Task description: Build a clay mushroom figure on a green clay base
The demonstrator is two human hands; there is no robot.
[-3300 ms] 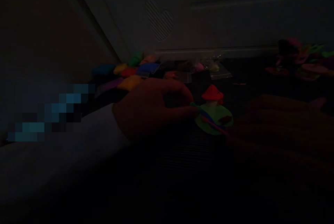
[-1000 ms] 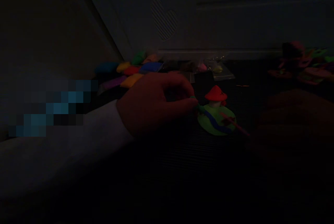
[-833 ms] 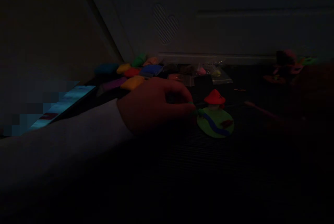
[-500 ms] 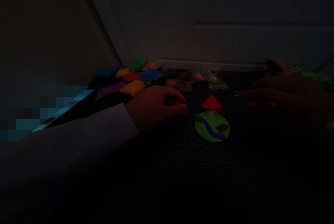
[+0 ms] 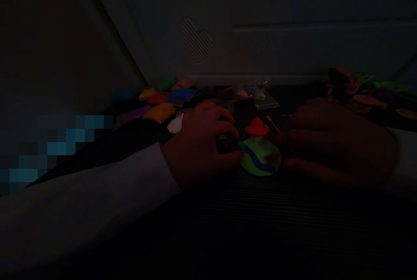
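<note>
Head view: between the loosely spread left hand (image 5: 202, 147) and the right hand (image 5: 339, 145) pinching a pink stick (image 5: 273, 124), the mushroom model (image 5: 261, 147) looks light, soft, dentable, best held by its base edge.

Your disc (image 5: 262, 151) green; strip (image 5: 256, 158) blue from left edge; cap (image 5: 257, 127) red, far edge; your sleeves (image 5: 110, 197) pale; heart (image 5: 197, 41) striped.

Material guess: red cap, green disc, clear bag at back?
Red cap: probably modelling clay, matte; smooth, no visible seams. Green disc: likely the same clay, matte; no shine, rounded outline. Clear bag: likely plastic film, glossy; see-through, bright glints. Too dark to rule out foam for the first two.
</note>
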